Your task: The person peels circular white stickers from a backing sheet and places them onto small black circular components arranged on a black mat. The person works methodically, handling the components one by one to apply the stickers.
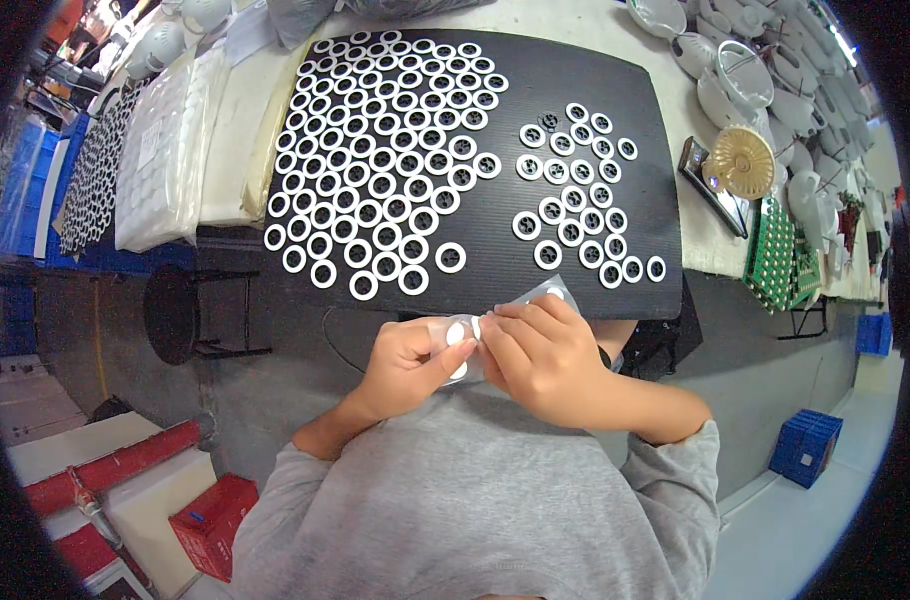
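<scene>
Close to my body, my left hand pinches a translucent sheet that carries white round stickers. My right hand is closed on the same sheet, and its far end sticks out beyond my fingers. Between the two hands, at the right fingertips, a small white disc edge shows; whether it is off the sheet I cannot tell. Just past my hands lies a ribbed black board. Many white rings with black centres cover its left part, and a smaller group lies on its right.
Left of the board are plastic-wrapped white trays and a sheet of small dark parts. To the right lie a cream fan-like round part, green circuit boards and piled white housings. A black stool stands below the table.
</scene>
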{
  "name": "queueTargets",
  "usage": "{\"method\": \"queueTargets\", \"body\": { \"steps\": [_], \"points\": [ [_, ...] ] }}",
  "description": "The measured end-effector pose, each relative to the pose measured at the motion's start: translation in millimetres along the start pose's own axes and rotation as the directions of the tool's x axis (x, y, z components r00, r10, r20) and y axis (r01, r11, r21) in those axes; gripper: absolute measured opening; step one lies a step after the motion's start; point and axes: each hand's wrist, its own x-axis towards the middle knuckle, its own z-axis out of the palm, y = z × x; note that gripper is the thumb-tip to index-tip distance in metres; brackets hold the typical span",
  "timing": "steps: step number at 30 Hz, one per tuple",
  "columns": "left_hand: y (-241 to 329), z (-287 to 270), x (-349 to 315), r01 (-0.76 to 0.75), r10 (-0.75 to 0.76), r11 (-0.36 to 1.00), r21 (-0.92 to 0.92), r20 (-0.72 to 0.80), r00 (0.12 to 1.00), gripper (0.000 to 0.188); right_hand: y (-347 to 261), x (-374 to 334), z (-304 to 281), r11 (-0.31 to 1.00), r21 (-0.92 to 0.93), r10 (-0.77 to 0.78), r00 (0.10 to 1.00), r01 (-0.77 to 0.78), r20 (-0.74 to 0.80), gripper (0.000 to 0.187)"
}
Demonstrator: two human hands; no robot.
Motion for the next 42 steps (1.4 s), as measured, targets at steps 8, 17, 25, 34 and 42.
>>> {"method": "queueTargets", "body": {
  "steps": [8, 17, 25, 34, 42],
  "points": [
    [-1, -2, -2, 0.031, -0.031, 0.997, -0.065, -0.001, 1.0, 0.016, 10, 0, 2, 0.987, 0.141, 0.06, 0.995, -0.07, 0.074, 0.019],
    [-12, -3, -4, 0.03, -0.024, 0.986, -0.165, 0.042, 0.999, 0.019, 14, 10, -14, 0.932, 0.319, 0.095, 0.964, -0.174, 0.248, 0.016],
    [-5, -10, -1, 0.129, -0.104, 0.971, -0.2, 0.13, 0.986, 0.013, 60, 38, -35, 0.94, 0.19, 0.266, 0.958, -0.283, 0.11, 0.009],
    [-7, -12, -6, 0.155, -0.095, 0.964, -0.216, 0.264, 0.96, 0.014, 186, 48, -11, 0.874, -0.1, 0.478, 0.878, -0.476, -0.011, 0.01],
    [-4, -15, -4, 0.126, -0.063, 0.965, -0.23, 0.262, 0.963, 0.014, 202, 51, 6, 0.828, -0.209, 0.529, 0.848, -0.521, -0.017, 0.016]
  ]
}}
